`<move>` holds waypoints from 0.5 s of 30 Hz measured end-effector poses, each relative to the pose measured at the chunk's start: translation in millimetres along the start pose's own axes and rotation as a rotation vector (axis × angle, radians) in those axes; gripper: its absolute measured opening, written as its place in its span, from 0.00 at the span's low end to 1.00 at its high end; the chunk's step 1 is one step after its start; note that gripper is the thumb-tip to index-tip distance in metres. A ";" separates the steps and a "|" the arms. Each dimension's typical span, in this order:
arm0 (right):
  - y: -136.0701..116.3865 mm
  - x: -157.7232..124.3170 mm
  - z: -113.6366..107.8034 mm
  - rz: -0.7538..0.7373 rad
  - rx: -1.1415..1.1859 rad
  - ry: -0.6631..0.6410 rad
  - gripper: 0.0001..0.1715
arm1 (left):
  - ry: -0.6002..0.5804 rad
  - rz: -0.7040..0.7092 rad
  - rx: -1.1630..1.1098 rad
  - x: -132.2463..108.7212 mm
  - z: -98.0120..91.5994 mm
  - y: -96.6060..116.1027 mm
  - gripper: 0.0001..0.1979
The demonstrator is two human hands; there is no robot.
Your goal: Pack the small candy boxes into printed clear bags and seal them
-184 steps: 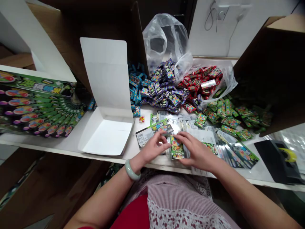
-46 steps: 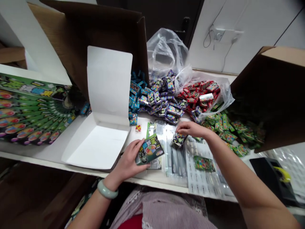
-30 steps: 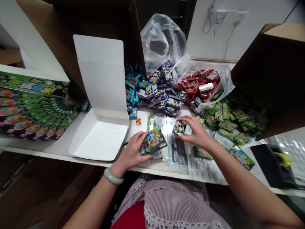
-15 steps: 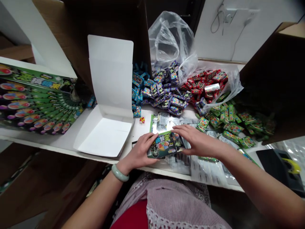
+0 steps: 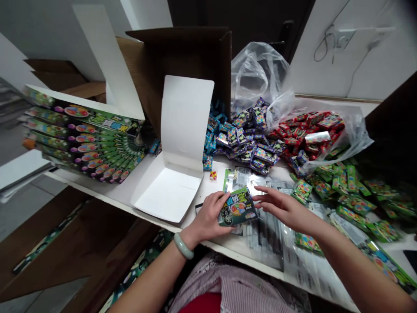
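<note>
My left hand (image 5: 211,217), with a pale green bangle at the wrist, grips the left side of a small dark green printed box (image 5: 238,208). Colourful lettering and a bright oval picture cover its upper face. My right hand (image 5: 283,208) hovers at the box's right edge, fingers stretched and apart; whether a fingertip touches the box I cannot tell. Under and beside the box lie clear plastic sleeves (image 5: 265,243) with dark printed sheets. An opened white carton (image 5: 169,189) stands to the left, its lid upright. A tiny red-and-yellow piece (image 5: 213,175) rests near it.
Heaps of small blue packs (image 5: 210,139), purple packs (image 5: 257,150), red packs (image 5: 302,130) and green packs (image 5: 339,182) spread across the table's back and right. Behind them sits a clear plastic bag (image 5: 260,65). Stacked printed display boxes (image 5: 107,143) and a large cardboard box (image 5: 189,56) stand left.
The view has swung left, so the table's things appear further right. My right hand has loosened from the box's right end, its fingers now straighter. My left hand keeps its hold.
</note>
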State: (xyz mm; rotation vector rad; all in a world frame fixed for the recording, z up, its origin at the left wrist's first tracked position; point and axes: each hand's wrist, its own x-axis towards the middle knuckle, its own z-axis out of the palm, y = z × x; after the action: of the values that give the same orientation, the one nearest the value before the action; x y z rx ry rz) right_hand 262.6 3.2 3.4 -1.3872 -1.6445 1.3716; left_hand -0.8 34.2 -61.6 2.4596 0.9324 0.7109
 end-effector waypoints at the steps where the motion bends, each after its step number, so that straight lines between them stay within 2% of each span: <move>1: -0.2 5.1 -1.3 0.018 0.001 -0.018 0.27 | -0.004 0.001 0.005 -0.2 -1.2 -1.0 0.51; 7: -2.7 23.6 0.1 0.020 0.070 0.067 0.23 | 0.003 -0.012 0.027 -4.6 -10.2 -4.0 0.50; 11: -1.9 22.3 8.1 0.051 0.090 0.119 0.21 | -0.003 0.017 0.038 -4.2 -9.8 -5.4 0.48; 15: 0.8 16.9 10.6 0.087 0.072 0.203 0.24 | -0.023 0.064 0.044 -0.8 -4.8 -4.4 0.48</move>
State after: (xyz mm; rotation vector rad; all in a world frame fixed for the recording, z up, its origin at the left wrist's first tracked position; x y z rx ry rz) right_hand 248.5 15.6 -3.6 -1.5173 -1.4056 1.2782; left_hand -6.2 37.6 -60.4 2.5411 0.8733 0.6883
